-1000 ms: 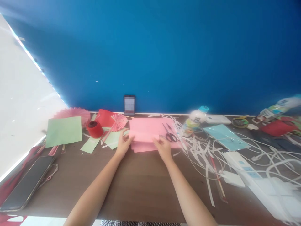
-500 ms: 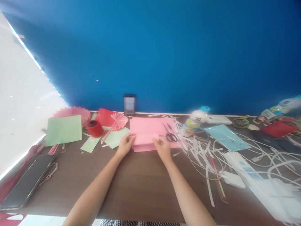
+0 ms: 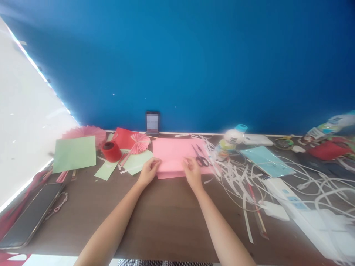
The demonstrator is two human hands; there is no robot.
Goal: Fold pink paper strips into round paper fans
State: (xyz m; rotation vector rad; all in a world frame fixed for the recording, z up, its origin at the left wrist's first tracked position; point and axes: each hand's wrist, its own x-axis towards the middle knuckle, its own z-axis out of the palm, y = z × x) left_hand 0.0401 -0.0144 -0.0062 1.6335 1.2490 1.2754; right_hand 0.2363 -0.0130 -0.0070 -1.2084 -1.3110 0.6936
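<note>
A pink folded piece of paper (image 3: 171, 167) spans between my hands, over a larger pink sheet (image 3: 177, 146). My left hand (image 3: 149, 172) pinches its left end, thumb and fingers closed. At the right end, my right hand (image 3: 192, 172) is closed in a pinch on the paper as well. Black-handled scissors (image 3: 202, 160) lie on the large sheet, just beyond my right fingers. How the folds run between my hands is too blurred to tell.
Left are a red spool (image 3: 111, 151), a pink paper fan (image 3: 139, 143), green paper (image 3: 74, 153) and a phone (image 3: 31, 216). Right are white paper strips (image 3: 235, 173), a bottle (image 3: 231, 139), a blue packet (image 3: 267, 161), cables and a power strip (image 3: 288, 199). A small device (image 3: 152, 122) leans on the wall.
My right hand has slid slightly to the right along the pink paper's edge. My left hand stays nearly in place. Objects around them have not moved.
</note>
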